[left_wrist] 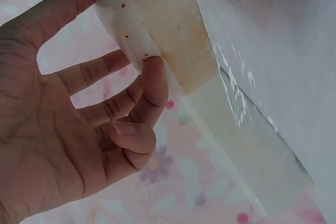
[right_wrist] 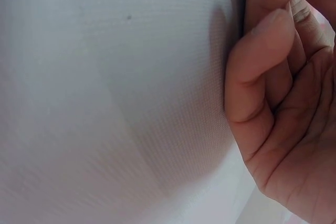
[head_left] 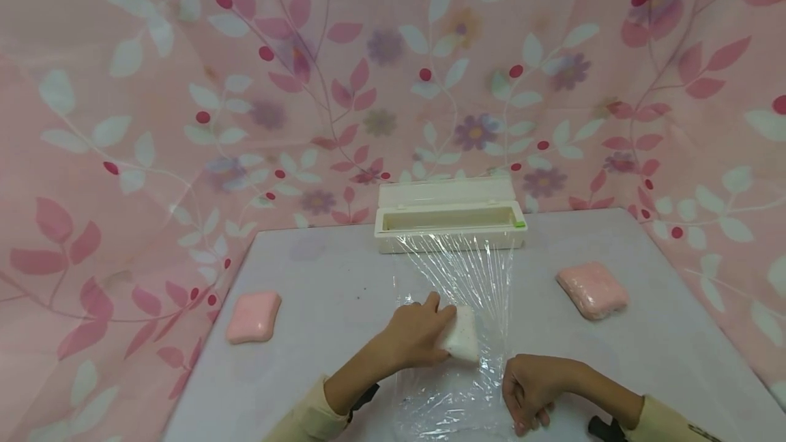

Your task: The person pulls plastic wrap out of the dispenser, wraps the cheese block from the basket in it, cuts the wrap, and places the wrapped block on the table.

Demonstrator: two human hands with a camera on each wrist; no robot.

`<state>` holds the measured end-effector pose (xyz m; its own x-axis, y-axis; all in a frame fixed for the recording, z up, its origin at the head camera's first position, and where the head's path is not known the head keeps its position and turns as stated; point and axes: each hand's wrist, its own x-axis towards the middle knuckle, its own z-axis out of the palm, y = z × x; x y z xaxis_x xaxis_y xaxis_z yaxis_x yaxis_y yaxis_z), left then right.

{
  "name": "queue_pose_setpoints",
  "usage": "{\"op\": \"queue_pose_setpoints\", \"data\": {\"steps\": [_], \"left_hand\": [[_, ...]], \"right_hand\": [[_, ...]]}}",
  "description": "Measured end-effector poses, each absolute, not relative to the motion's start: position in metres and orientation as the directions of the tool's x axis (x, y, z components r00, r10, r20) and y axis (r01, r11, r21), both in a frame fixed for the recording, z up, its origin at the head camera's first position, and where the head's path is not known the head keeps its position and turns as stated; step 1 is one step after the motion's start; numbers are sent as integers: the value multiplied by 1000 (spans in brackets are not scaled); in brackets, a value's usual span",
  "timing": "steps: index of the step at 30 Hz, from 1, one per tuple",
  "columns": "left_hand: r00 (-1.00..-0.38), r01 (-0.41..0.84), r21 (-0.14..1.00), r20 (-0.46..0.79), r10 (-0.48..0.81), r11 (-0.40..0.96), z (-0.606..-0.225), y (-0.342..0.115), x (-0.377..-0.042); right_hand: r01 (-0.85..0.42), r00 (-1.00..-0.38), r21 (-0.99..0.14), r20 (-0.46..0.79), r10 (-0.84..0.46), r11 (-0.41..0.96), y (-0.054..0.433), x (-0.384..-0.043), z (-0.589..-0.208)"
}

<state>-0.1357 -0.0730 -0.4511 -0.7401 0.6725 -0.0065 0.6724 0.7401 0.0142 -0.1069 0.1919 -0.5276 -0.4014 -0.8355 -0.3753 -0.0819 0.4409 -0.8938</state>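
Observation:
A white block with small red specks is gripped at its left side by my left hand. In the left wrist view the block also has a beige face, and the thumb and fingertips are at its edge. The block overlaps a sheet of clear plastic wrap, which runs toward me from a cream-colored wrap box with its lid up. To the right of the sheet, my right hand is low at the table with loosely curled fingers. The right wrist view shows nothing in those fingers.
One pink rounded square block lies on the left of the white-covered table. Another pink block, shiny as if wrapped in film, lies on the right. A pink floral sheet hangs behind the table and along both sides.

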Motion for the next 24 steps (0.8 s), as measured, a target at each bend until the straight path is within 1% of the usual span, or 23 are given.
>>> {"op": "queue_pose_setpoints", "data": {"steps": [4, 8, 12, 16, 24], "left_hand": [[-716, 697, -63, -2, 698, 715, -462, -59, -130], [-718, 693, -111, -19, 695, 713, -471, -52, -128], [-728, 685, -98, -41, 685, 722, -480, -52, -128], [-734, 679, -74, -36, 678, 731, -488, -52, -130], [-786, 617, -12, -57, 615, 787, -494, -58, -126]], "right_hand": [[-90, -395, -904, -352, -849, 417, 192, -107, -528], [-80, -393, -907, -352, -849, 413, 192, -107, -528], [-68, -390, -908, -358, -848, 414, 192, -107, -529], [-56, -396, -902, -373, -839, 428, 193, -107, -530], [-56, -408, -888, -397, -822, 456, 191, -107, -528]]}}
